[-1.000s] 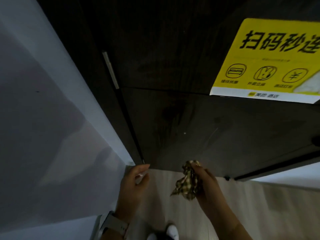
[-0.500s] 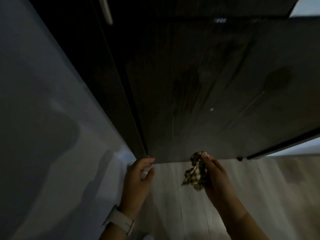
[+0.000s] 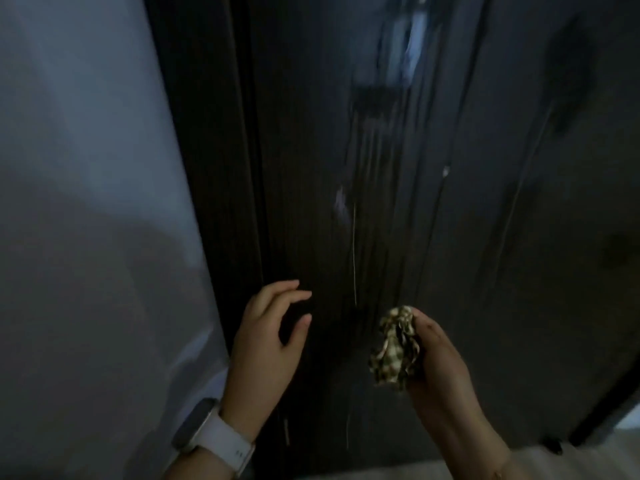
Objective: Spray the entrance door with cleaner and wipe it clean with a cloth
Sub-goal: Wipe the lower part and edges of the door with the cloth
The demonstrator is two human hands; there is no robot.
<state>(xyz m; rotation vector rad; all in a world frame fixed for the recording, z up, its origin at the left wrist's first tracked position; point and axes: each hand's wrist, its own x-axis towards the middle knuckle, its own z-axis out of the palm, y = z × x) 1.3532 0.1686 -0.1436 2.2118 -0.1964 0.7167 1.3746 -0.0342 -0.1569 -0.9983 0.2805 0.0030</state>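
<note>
The dark wood-grain door (image 3: 433,220) fills most of the view, standing upright straight ahead, with thin pale streaks running down its face that look like drips of cleaner, though the picture is dim and smeared by motion. The checked cloth (image 3: 394,348) is bunched into a wad in the right hand (image 3: 440,362), whose grip is closed around it with the fingers wrapped behind and the thumb on top; the wad sits just in front of the lower part of the door, and whether it touches the surface cannot be told. The left hand (image 3: 266,344) is empty, its grip loosely open with fingers spread and curled, hovering near the hinge-side edge of the door beside the dark frame (image 3: 207,202); a pale watch (image 3: 211,434) sits on that wrist. No spray bottle is visible. The step in hand seems to be wiping: it would go best if the cloth were opened flatter for more contact, pressed firmly, and drawn along the streaks from the top down so drips are caught rather than spread. To the left is a pale wall (image 3: 86,202), and a strip of light floor (image 3: 571,462) shows at the bottom right.
</note>
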